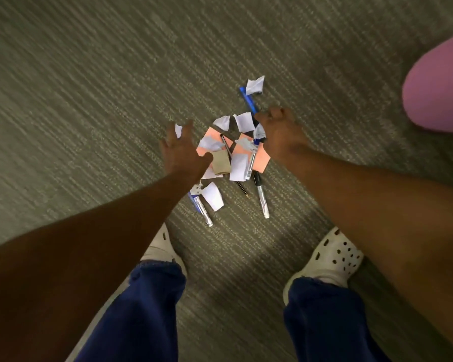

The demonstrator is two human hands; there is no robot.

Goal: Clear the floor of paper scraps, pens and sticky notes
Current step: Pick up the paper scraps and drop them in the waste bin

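Note:
A pile of litter lies on the grey carpet (89, 100): pink sticky notes (262, 160), white paper scraps (244, 122), a brown scrap (221, 163) and several pens. A clear pen (262, 201) and another clear pen (204, 211) lie at the near edge, with a thin black pen (242, 188) between them. My left hand (181, 150) hovers over the pile's left side, fingers spread, a white scrap (178, 130) showing by its fingertips. My right hand (281, 137) is at the pile's right side, fingers curled on the near end of a blue pen (248, 100). A further white scrap (255, 84) lies beyond it.
A rounded pink object (439, 84) stands at the right edge. My two feet in white perforated clogs, the right one (332, 257) and the left one (160, 245), stand just short of the pile, with blue trouser legs below. Carpet stretches around on all sides.

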